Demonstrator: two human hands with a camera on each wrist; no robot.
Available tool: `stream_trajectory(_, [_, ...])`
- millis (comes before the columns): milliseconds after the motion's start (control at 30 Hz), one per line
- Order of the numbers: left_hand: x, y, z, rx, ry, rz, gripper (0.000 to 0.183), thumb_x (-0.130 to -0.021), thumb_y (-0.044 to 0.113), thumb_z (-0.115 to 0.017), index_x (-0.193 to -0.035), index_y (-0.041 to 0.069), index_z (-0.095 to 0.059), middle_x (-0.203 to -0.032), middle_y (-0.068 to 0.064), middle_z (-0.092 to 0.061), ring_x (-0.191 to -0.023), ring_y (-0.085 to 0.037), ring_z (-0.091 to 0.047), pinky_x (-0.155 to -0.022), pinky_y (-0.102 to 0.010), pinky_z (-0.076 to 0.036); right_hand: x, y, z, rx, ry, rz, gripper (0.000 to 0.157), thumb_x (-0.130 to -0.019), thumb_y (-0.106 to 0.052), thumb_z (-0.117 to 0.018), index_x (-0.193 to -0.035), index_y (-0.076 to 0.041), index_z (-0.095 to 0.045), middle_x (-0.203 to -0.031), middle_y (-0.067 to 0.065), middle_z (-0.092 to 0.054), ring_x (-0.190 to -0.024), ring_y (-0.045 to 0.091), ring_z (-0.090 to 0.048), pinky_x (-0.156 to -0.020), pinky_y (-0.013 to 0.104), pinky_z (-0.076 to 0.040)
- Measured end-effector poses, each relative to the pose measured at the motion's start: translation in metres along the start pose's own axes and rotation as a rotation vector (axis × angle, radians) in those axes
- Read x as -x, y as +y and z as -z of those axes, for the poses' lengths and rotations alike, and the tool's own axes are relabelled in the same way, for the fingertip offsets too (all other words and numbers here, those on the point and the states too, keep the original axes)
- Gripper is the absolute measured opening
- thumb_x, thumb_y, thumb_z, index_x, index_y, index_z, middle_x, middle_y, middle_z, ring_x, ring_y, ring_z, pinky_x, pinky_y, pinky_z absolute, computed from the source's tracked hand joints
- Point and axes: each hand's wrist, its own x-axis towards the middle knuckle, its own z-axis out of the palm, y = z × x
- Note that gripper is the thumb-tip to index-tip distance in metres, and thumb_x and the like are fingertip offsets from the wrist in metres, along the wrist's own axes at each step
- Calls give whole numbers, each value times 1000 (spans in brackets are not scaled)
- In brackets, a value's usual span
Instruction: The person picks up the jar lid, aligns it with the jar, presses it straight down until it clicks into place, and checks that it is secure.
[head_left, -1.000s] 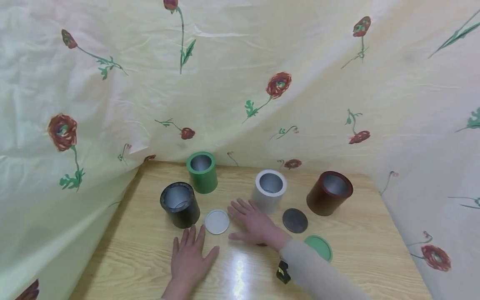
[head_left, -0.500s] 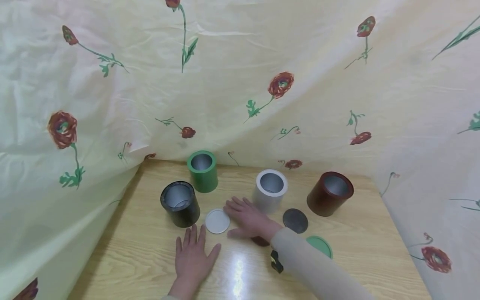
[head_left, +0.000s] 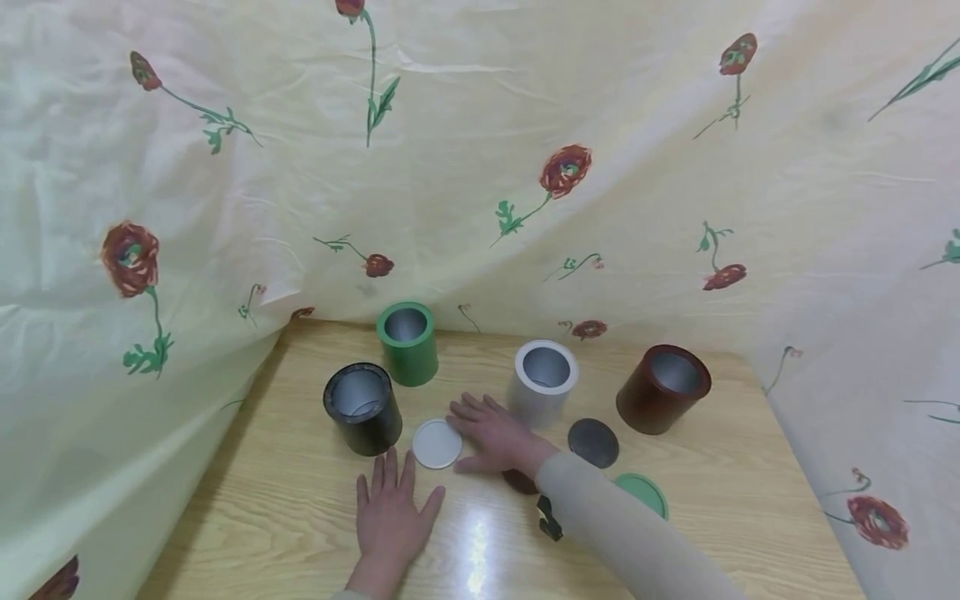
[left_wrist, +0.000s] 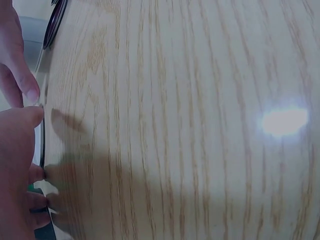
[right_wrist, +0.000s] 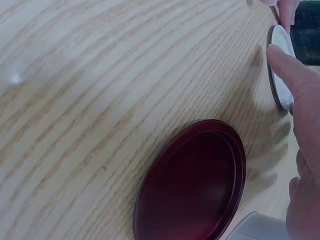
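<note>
My left hand (head_left: 393, 517) lies palm down with fingers spread on the wooden table, fingertips just in front of the black canister (head_left: 363, 408) and beside the round white lid (head_left: 437, 443). My right hand (head_left: 498, 437) stretches out with straight fingers at the right edge of that lid, holding nothing. Partly under my right wrist in the head view is a dark red lid (right_wrist: 192, 185), seen whole-faced and flat on the table in the right wrist view. Close behind my right hand stands the white canister (head_left: 542, 387), uncovered, its grey inside showing.
A green canister (head_left: 411, 358) stands at the back left and a dark red canister (head_left: 656, 404) at the right, both uncovered. A dark grey lid (head_left: 593, 442) and a green lid (head_left: 643, 493) lie right, the latter partly behind my sleeve. Flowered cloth (head_left: 450, 167) walls the table.
My right hand has moved a little left toward the white lid, baring more of the dark red lid. My left hand has slid slightly right. The canisters stay in place.
</note>
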Motion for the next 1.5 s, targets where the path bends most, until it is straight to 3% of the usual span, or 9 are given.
stream_trajectory(233, [1,0,2,3,-16,-3,82,-102,66,-54,-159,7,-51,-167,-26,-38,-156,-47,-34,-125,-71,-22,5,1,-1,-1,-32,-20,83,-95,-58,-75,-160,-13,-51,-173,10,-34,-163,33,-23,-132,56,-17])
stream_trajectory(467, [6,-1,5,3,-19,-10,79,-102,65,-56,-156,8,-54,-166,-26,-41,-155,-47,-35,-125,-71,-23,11,4,-6,-11,15,41,79,-92,-55,-80,-155,-11,-57,-170,13,-39,-161,35,-27,-131,57,-20])
stream_trajectory(700, [6,-2,2,-4,21,-25,80,-101,65,-59,-156,7,-54,-164,-27,-43,-154,-47,-38,-124,-71,-25,12,7,-7,4,14,47,87,-92,-57,-79,-160,-10,-50,-170,17,-38,-161,40,-26,-130,60,-22])
stream_trajectory(967, [0,-1,-1,-9,48,-30,82,-98,63,-64,-155,5,-55,-164,-28,-43,-154,-46,-38,-124,-70,-29,11,8,-6,10,20,58,80,-91,-55,-80,-155,-13,-57,-170,18,-38,-160,43,-27,-128,62,-25])
stream_trajectory(1233, [-1,-1,-2,-25,75,-36,81,-96,63,-68,-152,5,-59,-162,-26,-46,-153,-46,-40,-123,-69,-32,13,4,-7,-123,47,47,75,-86,-42,-89,-149,-10,-63,-168,21,-39,-158,46,-28,-127,65,-24])
stream_trajectory(1500, [-1,-3,-7,-24,161,-76,75,-91,60,-76,-142,5,-68,-154,-24,-57,-147,-45,-48,-118,-67,-40,17,-3,-13,-275,92,45,68,-85,-25,-92,-143,-2,-66,-164,25,-44,-156,51,-31,-125,71,-25])
